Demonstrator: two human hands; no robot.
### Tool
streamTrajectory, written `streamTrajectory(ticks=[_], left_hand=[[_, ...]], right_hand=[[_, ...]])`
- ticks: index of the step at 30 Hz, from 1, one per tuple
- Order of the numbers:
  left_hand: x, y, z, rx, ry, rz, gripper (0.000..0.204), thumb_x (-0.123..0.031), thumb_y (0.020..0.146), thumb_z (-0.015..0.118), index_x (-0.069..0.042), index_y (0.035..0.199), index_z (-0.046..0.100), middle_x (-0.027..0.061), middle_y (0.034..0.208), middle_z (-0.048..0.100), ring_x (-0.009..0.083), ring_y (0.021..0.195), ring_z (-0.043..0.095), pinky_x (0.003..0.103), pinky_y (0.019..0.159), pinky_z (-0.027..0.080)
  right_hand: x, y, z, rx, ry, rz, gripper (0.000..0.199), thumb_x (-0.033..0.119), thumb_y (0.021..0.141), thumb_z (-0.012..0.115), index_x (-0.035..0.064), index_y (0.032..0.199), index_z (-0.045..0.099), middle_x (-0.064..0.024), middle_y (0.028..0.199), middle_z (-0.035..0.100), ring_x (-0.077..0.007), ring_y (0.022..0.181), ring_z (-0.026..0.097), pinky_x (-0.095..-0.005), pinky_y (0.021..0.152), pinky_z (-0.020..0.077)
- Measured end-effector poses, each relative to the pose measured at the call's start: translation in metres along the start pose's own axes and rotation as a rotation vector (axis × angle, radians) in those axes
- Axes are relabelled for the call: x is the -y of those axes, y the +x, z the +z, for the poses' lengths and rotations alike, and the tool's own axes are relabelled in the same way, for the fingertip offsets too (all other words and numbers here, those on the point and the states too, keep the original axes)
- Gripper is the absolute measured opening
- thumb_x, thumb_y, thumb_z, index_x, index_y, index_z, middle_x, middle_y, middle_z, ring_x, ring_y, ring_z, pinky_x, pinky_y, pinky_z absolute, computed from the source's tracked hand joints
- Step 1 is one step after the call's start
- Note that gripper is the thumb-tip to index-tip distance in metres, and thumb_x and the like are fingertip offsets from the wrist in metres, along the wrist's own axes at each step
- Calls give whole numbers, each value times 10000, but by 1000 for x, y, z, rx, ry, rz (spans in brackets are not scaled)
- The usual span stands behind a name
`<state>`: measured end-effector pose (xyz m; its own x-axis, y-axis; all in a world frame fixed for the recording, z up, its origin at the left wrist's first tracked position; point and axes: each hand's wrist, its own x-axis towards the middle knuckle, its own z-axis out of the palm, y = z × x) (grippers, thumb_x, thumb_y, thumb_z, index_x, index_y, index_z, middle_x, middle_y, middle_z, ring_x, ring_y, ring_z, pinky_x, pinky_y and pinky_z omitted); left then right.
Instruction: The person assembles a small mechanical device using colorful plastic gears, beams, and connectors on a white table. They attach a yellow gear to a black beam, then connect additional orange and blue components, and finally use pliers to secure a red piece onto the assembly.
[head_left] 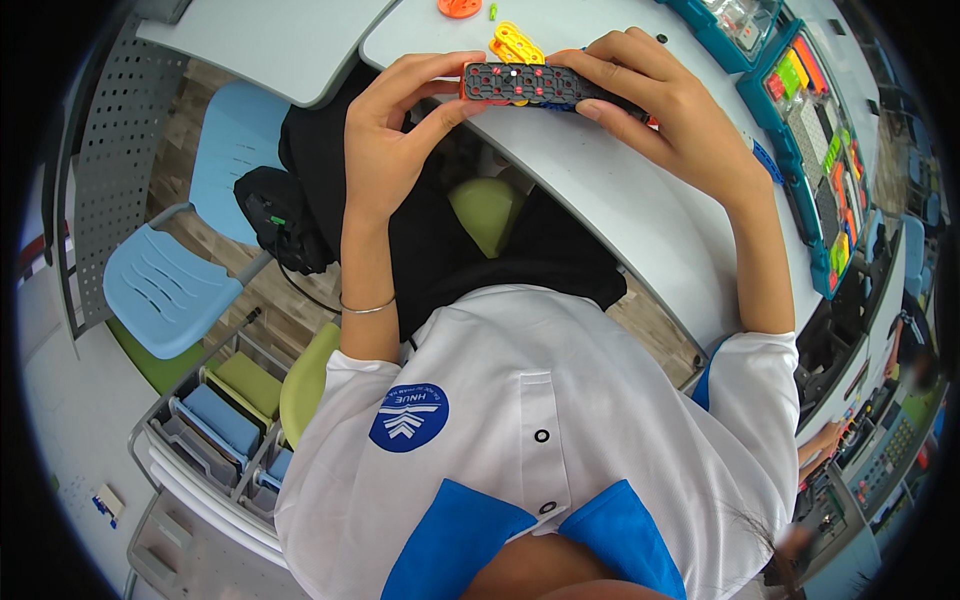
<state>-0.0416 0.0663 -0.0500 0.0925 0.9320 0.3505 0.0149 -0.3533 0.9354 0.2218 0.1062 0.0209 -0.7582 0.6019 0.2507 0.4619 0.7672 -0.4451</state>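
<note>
Both my hands hold a long black toy-brick assembly (545,84) with holes and red pegs along its face, up over the near edge of the table. My left hand (385,150) pinches its left end between thumb and fingers, where an orange-red part shows. At the opposite end, my right hand (690,125) grips with its thumb below and fingers over the top. A yellow beam piece (516,44) shows just behind the assembly; whether it is attached, I cannot tell. Bits of blue show beneath it, partly covered by my right fingers.
Along the right of the white table (640,240) stands an open teal case (760,105) of colourful parts. An orange piece (459,7) and a small green piece (493,12) lie at the far edge. To the left are a blue chair (170,290) and a black bag (275,220).
</note>
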Motion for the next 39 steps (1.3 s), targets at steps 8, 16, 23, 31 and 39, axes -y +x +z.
streamTrajectory(ticks=[8, 16, 23, 31, 39], left_hand=[[1, -2, -1, -3, 8, 2, 368, 8, 821, 782, -15, 1182, 720, 94, 1152, 709, 170, 983, 688, 285, 868, 559], [0, -2, 0, 1, 22, 9, 364, 5, 815, 783, -20, 1174, 726, 93, 1146, 711, 168, 982, 685, 286, 867, 558], [-3, -5, 2, -6, 39, -10, 381, 9, 819, 777, -25, 1194, 719, 93, 1166, 703, 168, 1026, 672, 297, 909, 551], [-22, -6, -4, 57, -113, -194, 482, -111, 880, 769, -18, 1328, 618, 120, 1358, 561, 216, 1209, 591, 371, 1034, 507], [-13, 1, 5, 39, -17, -188, 445, -95, 932, 707, -8, 1352, 588, 112, 1317, 590, 192, 1161, 616, 315, 915, 547]], right_hand=[[3, 2, -1, -12, -39, 6, 373, 122, 902, 695, 29, 1261, 661, -92, 1016, 593, -247, 891, 541, -365, 786, 459], [7, 2, -4, 18, -38, 33, 386, 121, 890, 703, 36, 1264, 661, -88, 1009, 583, -247, 879, 540, -359, 771, 460], [11, 2, -6, 20, -60, 29, 411, 107, 874, 716, 38, 1275, 656, -91, 1015, 584, -248, 879, 549, -368, 769, 468], [10, 0, 4, -26, -296, -96, 498, 109, 815, 760, 77, 1301, 653, -65, 1052, 602, -258, 932, 572, -383, 839, 498], [-2, -10, 22, -68, -441, -111, 446, 201, 850, 748, 84, 1268, 646, -16, 1098, 606, -196, 1059, 572, -349, 895, 487]])
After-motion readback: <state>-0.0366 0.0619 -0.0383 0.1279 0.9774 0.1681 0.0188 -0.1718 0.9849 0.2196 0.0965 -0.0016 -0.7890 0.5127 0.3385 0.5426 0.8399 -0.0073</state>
